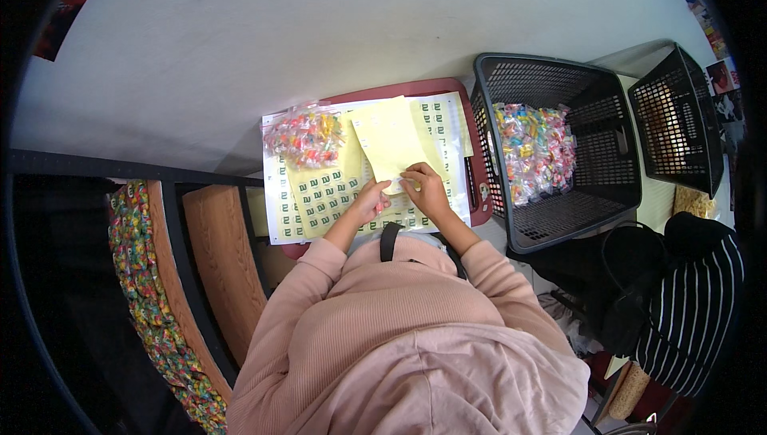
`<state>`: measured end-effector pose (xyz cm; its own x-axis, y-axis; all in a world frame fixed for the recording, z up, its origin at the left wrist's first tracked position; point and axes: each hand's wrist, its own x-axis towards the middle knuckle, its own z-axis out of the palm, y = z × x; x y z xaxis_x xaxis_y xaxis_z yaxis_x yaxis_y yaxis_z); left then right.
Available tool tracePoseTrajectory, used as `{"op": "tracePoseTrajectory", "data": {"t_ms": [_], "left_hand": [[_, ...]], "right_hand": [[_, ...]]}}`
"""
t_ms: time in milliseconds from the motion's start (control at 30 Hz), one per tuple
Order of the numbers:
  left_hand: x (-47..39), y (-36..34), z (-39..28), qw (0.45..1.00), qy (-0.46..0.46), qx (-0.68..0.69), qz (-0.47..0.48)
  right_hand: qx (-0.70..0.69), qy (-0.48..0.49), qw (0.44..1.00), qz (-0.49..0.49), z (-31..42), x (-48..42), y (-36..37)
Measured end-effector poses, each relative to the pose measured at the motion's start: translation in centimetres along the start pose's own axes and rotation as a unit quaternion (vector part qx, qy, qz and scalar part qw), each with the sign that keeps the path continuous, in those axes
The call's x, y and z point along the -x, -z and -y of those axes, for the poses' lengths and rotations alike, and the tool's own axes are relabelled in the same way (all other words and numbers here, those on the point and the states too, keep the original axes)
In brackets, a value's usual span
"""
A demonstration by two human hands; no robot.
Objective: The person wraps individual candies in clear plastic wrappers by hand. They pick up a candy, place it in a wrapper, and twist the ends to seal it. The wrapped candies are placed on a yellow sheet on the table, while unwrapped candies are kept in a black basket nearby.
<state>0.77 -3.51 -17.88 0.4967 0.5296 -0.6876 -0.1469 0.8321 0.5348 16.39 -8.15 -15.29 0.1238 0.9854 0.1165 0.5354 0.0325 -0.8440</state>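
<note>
My left hand [370,200] has a small clear packet with pink contents [380,206] between its fingers, at the lower edge of a pale yellow sticker sheet [392,135]. The thumb and fingers of my right hand [424,186] pinch at that sheet's lower end, close to my left hand. Most of this sheet is bare, with a few faint marks. Beneath it lie more yellow sheets with rows of round green-printed stickers [323,201]. A heap of small clear bags of colourful sweets [308,135] rests on the sheets at the upper left.
The sheets lie on a dark red tray [413,86]. To its right stands a black plastic basket [557,66] holding many sweet bags [533,153], with a smaller black basket [689,123] beyond. Colourful packets [144,267] line a wooden shelf at left. Striped fabric [689,315] hangs at right.
</note>
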Motion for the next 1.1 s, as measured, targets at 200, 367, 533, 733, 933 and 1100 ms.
{"op": "tracePoseTrajectory", "data": {"t_ms": [200, 367, 533, 733, 933, 1100], "left_hand": [[-0.5, 0.2, 0.5, 0.998, -0.036, -0.058, -0.013], [0.1, -0.6, 0.2, 0.993, -0.056, -0.101, -0.036], [0.1, -0.5, 0.3, 0.993, -0.054, -0.098, -0.033], [0.2, -0.7, 0.2, 0.994, -0.052, -0.086, -0.039], [0.6, -1.0, -0.1, 0.991, -0.052, -0.116, -0.040], [0.7, -1.2, -0.2, 0.990, -0.049, -0.122, -0.046]], "right_hand": [[0.081, 0.061, 0.995, -0.012, 0.6, -0.4, 0.2], [0.088, 0.027, 0.996, -0.001, 0.5, -0.5, -0.3], [0.104, 0.001, 0.995, 0.006, 0.4, -0.4, -0.8], [0.102, -0.015, 0.995, 0.011, 0.5, -0.5, -1.0], [0.105, -0.049, 0.993, 0.006, 0.5, -0.7, -1.2], [0.102, -0.076, 0.992, 0.016, 0.9, -0.9, -1.2]]}}
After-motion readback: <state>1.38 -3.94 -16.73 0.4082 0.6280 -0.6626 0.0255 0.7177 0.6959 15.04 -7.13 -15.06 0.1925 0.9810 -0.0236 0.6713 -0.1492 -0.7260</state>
